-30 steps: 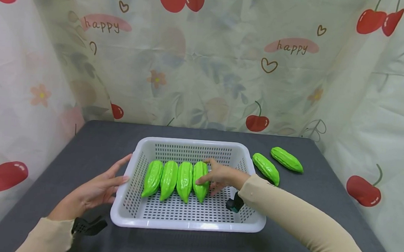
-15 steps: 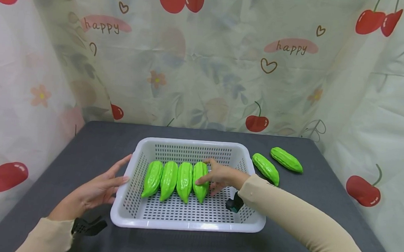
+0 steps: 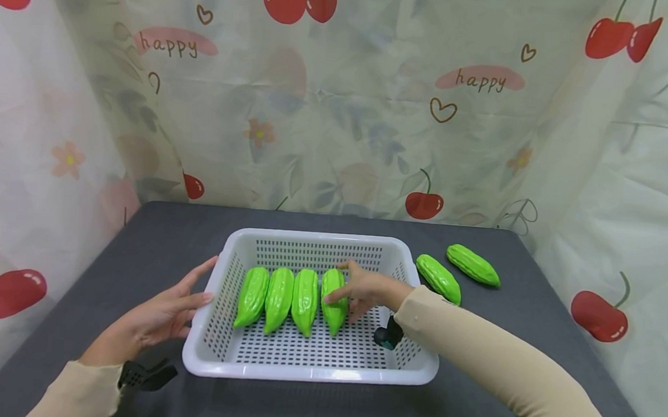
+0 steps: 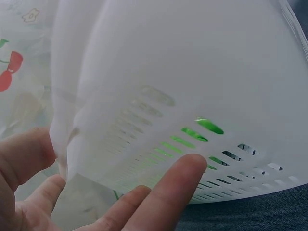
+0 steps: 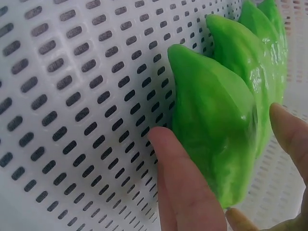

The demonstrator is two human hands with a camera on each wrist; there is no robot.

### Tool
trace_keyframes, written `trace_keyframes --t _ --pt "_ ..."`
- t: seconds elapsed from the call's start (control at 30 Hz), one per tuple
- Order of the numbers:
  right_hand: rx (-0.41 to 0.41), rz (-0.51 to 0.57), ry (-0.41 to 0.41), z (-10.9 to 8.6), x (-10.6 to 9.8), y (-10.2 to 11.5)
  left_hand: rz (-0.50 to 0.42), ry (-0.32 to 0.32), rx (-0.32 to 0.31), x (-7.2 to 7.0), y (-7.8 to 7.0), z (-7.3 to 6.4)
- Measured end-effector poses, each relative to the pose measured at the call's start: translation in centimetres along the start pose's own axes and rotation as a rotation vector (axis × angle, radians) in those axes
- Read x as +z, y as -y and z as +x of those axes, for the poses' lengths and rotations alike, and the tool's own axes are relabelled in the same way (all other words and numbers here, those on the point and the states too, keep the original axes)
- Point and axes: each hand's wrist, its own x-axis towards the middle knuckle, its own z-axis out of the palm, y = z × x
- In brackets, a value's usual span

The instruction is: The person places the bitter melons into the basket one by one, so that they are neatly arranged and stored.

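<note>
A white perforated plastic basket stands on the dark table, with several bright green bitter melons in a row inside. My left hand is at the basket's left side, its extended fingertips against the outer wall and rim. In the left wrist view, those fingers lie by the slotted wall. My right hand reaches inside and straddles the rightmost bitter melon. In the right wrist view, the fingers lie nearly straight along one side of this melon, with the thumb apart on the other.
Two more bitter melons lie on the table behind and right of the basket. A patterned curtain surrounds the table at the back and sides. Both wrists carry a small black camera.
The rightmost bitter melon has shifted slightly to the right, widening the gap to its neighbour. Both hands stay almost where they were, and the basket has hardly moved.
</note>
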Motion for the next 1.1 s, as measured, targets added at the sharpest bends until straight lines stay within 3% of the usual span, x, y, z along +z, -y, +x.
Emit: trace_keyframes --t 0.67,1.1 --pt "-0.009 -0.047 -0.033 0.43 0.0 -0.49 0.007 -0.003 0.002 0.08 -0.05 -0.06" --pt "-0.033 -0.04 -0.011 0.85 0.21 -0.57 0.008 0.009 0.007 -0.09 0.06 0.1"
